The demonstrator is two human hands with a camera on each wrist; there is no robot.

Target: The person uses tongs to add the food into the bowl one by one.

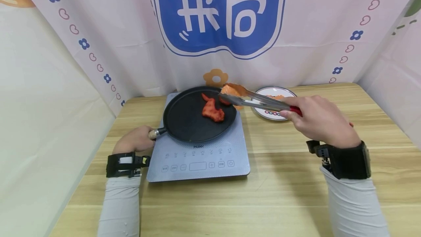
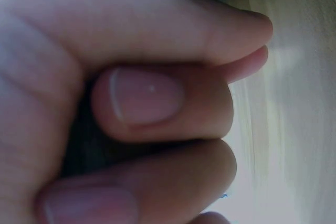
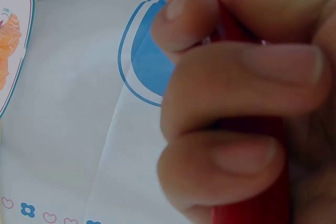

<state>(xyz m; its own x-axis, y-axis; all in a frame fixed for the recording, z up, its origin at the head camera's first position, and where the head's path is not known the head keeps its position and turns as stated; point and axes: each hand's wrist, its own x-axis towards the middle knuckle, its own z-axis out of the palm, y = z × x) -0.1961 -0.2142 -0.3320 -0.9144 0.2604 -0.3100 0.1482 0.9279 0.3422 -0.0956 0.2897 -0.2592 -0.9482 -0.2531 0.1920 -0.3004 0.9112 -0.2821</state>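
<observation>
My left hand [image 1: 134,140] grips the handle [image 1: 154,134] of a flat black frying pan [image 1: 184,116]; in the left wrist view its fingers [image 2: 173,100] are curled, the handle hidden. With my right hand [image 1: 320,118] I hold metal tongs [image 1: 238,101] by their red handle [image 3: 252,205]. At the tongs' tips, over the pan's right rim, is an orange piece of food [image 1: 229,90], salmon-like in look. A reddish chicken wing [image 1: 213,112] lies in the pan. Beside it sits another red piece [image 1: 225,101], partly hidden by the tongs.
Under the pan is a grey induction cooker [image 1: 200,173]. A white plate [image 1: 285,91] with orange pieces [image 3: 8,40] stands right of it, partly behind the tongs. The wooden table [image 1: 279,193] ends at a printed cloth [image 1: 138,61] hanging behind.
</observation>
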